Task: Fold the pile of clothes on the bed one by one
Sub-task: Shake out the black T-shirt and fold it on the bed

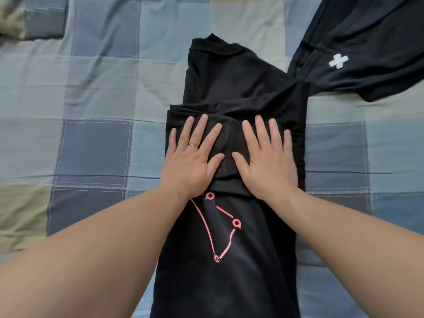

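A black T-shirt (pixel 234 83) with a pink line print lies lengthwise down the middle of the bed, its sides folded in to a narrow strip. A folded-over band of its cloth crosses the middle. My left hand (pixel 195 157) presses flat on the left half of that band, fingers straight and spread, a ring on one finger. My right hand (pixel 268 159) presses flat on the right half, fingers straight. The two thumbs nearly meet. The pink print shows just below my wrists.
A second dark garment (pixel 358 53) with a white cross mark lies spread at the upper right, touching the T-shirt's right edge. The bed cover (pixel 96 106) is a blue, grey and green patchwork quilt. A pillow corner (pixel 34 19) sits at the upper left.
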### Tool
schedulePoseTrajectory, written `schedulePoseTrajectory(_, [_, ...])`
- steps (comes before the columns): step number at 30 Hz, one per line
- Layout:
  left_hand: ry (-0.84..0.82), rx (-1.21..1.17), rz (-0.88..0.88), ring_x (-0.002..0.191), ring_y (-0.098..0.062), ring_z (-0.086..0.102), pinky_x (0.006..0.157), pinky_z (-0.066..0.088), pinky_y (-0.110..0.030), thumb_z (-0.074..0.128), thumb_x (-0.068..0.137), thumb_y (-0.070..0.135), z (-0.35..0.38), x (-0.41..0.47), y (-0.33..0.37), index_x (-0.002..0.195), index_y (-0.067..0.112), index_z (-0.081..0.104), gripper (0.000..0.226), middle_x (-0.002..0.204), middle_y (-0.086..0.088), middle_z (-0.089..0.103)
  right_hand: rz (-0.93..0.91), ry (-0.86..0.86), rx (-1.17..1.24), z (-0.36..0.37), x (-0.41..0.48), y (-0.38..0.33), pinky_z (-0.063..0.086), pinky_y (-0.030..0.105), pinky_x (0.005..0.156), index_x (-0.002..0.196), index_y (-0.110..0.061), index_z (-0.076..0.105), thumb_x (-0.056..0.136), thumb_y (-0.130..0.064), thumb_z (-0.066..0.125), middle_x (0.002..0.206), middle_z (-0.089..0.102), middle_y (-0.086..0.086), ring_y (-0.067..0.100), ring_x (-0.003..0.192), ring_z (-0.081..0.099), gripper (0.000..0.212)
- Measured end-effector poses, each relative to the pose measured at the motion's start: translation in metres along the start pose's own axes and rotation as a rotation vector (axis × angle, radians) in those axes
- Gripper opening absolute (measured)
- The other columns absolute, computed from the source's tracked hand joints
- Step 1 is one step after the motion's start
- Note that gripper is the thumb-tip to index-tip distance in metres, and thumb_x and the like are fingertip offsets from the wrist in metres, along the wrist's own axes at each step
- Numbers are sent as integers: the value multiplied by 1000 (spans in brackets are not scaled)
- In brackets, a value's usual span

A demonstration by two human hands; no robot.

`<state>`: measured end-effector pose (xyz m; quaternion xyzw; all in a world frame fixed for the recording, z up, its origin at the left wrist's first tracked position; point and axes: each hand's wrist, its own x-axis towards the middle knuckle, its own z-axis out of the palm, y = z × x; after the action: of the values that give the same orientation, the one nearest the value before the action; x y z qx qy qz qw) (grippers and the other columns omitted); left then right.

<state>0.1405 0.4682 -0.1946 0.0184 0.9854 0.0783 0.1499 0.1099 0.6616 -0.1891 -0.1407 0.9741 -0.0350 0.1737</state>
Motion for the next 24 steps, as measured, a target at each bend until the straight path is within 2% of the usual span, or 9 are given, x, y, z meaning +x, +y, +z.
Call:
schedulePoseTrajectory(2, [81,17,15,156,-20,-11,125,-4,-49,23,101,61,9,0,-2,159,41,4,64,169,7,-8,9,60,-30,10,0,0,4,54,124,161,-26,8,97,-59,21,168,8,5,30,155,4,73])
schedulePoseTrajectory(9, [130,27,35,156,-22,-4,125,-1,-51,24,100,57,17,3,-6,159,42,9,62,170,6,-1,0,96,-35,14,3,-2,6,56,124,160,-23,14,94,-55,25,168,13,6,30,154,9,74])
schedulePoseTrajectory(14, [63,-44,26,155,-19,-11,124,-9,-48,23,102,58,6,5,-7,159,44,5,61,169,9,-7,14,47,-13,6,6,-4,0,52,124,161,-27,7,96,-57,20,169,6,3,27,155,1,72])
schedulePoseTrajectory(16, [-18,-110,39,155,-17,-15,123,-12,-48,27,102,57,-6,6,-7,159,44,5,62,169,9,-10,27,-20,51,-5,4,-3,-2,50,125,161,-28,4,100,-54,27,169,1,1,24,155,-3,70])
schedulePoseTrajectory(20, [-45,-157,10,154,-23,-16,123,-7,-52,32,101,60,-11,-49,-9,159,41,10,65,169,5,-12,76,-47,148,-12,-60,-4,-1,47,125,161,-29,9,101,-48,41,169,-1,3,24,155,-2,70])
schedulePoseTrajectory(24, [-160,-240,-116,154,-32,-11,123,0,-54,36,99,63,16,-158,-5,161,35,8,73,169,2,-14,150,-159,112,22,-171,-6,3,46,125,161,-30,0,99,-52,46,167,-15,7,27,155,-8,81])
